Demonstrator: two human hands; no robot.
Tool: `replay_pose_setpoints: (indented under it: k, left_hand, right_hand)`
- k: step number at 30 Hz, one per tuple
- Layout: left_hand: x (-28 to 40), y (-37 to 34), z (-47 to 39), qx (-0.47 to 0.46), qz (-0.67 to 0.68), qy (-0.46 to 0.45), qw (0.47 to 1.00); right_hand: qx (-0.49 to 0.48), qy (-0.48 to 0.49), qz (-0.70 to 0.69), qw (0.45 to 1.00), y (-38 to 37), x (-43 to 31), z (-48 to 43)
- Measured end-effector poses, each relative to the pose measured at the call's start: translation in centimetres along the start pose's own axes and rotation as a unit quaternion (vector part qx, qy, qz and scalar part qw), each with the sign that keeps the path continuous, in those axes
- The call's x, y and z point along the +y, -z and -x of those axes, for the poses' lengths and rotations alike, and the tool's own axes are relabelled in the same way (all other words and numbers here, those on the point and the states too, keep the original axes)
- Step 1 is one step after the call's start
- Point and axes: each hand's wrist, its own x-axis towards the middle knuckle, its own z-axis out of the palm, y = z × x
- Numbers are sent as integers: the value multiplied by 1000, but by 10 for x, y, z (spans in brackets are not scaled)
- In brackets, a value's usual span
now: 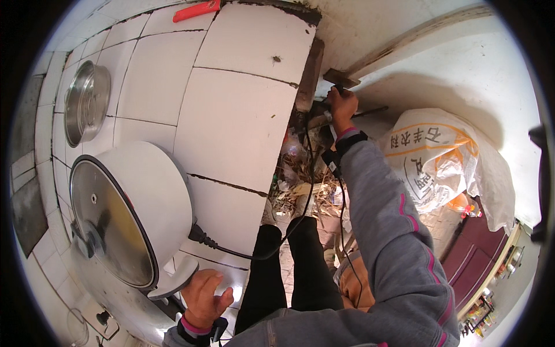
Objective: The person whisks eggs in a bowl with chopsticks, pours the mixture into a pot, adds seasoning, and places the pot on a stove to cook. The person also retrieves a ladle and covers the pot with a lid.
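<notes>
A white electric cooking pot (pixel 164 195) with a glass lid (pixel 112 221) stands on the white-tiled counter (pixel 234 130). A black power cord (pixel 243 256) is plugged into its side and runs over the counter's edge. My left hand (pixel 204 297) is beside the pot's side handle (pixel 180 277), its fingers apart; whether it touches the handle is unclear. My right hand (pixel 343 106) reaches to the wall beyond the counter's edge, closed around a black plug-like piece (pixel 338 88) under a small wooden block (pixel 341 79). The fingers partly hide that piece. Another black cord with a box (pixel 331 164) hangs beside my right forearm.
A round steel pan (pixel 86 104) and a red object (pixel 196 11) lie on the counter. Straw and litter (pixel 303 186) cover the floor below. A white woven sack (pixel 433 156) leans near the wall, with a dark red cabinet (pixel 472 251) beyond it.
</notes>
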Motion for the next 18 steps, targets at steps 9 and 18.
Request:
replay_pose_setpoints:
  k: [9, 18]
  left_hand:
    - [2, -6, -4, 17, -13, -10, 1000]
    - [0, -7, -10, 2, 8, -42, 999]
  right_hand:
    - [59, 0, -38, 998, -11, -2, 6]
    - [21, 49, -12, 999, 0, -5, 6]
